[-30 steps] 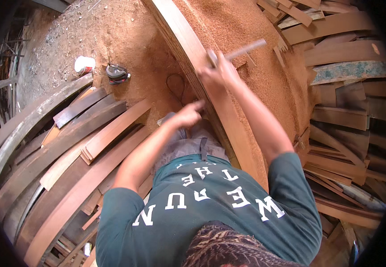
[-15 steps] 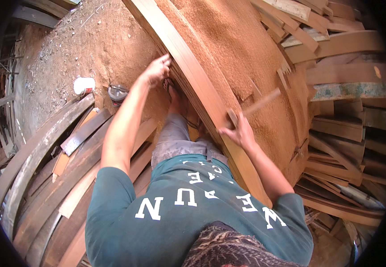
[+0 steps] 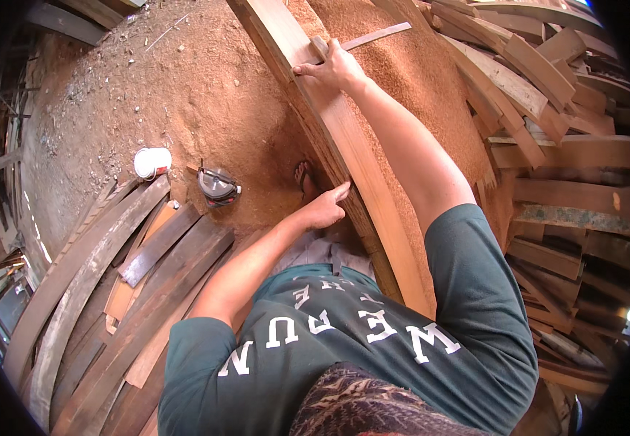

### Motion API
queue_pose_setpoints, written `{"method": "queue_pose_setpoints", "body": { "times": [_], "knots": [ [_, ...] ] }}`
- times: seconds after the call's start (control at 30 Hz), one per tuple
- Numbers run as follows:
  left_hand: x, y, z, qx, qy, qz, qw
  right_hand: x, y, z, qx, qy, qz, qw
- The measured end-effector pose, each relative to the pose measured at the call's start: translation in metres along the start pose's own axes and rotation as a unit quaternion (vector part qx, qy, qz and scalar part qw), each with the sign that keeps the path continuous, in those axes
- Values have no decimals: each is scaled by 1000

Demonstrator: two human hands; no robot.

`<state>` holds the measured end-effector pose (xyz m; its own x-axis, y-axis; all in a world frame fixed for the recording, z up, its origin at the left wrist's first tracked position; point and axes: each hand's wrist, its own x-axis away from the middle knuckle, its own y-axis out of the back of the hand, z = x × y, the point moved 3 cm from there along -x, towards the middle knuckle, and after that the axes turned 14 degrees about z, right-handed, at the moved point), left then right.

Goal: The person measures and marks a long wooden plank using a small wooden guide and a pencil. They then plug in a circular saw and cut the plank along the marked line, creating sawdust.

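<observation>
A long wooden beam (image 3: 373,232) runs from the top centre down toward my body, its pale upper face exposed. My right hand (image 3: 336,70) is closed on a wooden square (image 3: 376,35) near the beam's upper part, with its thumb on the board and the thin blade sticking out to the right. Lower down, my left hand (image 3: 326,208) touches the beam's left edge with an extended index finger, other fingers curled. My sandalled foot (image 3: 304,174) shows beside the beam.
Stacked curved planks (image 3: 89,291) fill the lower left; more offcuts (image 3: 569,189) are heaped along the right. Sawdust (image 3: 431,109) covers the ground right of the beam. A white bucket (image 3: 153,160) and a grey-black tool (image 3: 219,187) stand on the dirt at left.
Over the last half second my right hand and the square moved up along the beam, away from my body. My left hand came back down the beam's left side toward my body.
</observation>
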<state>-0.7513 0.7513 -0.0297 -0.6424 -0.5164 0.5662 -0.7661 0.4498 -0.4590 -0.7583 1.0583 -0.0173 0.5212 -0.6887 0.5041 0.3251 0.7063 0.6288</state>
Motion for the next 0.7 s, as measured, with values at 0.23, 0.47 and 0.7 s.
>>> {"method": "queue_pose_setpoints", "body": {
  "times": [0.23, 0.47, 0.7],
  "knots": [
    [-7, 78, -10, -52, -44, -19, 997, 114, -23, -46, -79, -67, 59, 993],
    [9, 242, -125, -3, -12, -287, 958, 370, -86, -147, -47, -112, 81, 989],
    [-6, 330, -178, -41, -3, -245, 969, 275, -59, -99, -43, -116, 67, 990]
  ]
}}
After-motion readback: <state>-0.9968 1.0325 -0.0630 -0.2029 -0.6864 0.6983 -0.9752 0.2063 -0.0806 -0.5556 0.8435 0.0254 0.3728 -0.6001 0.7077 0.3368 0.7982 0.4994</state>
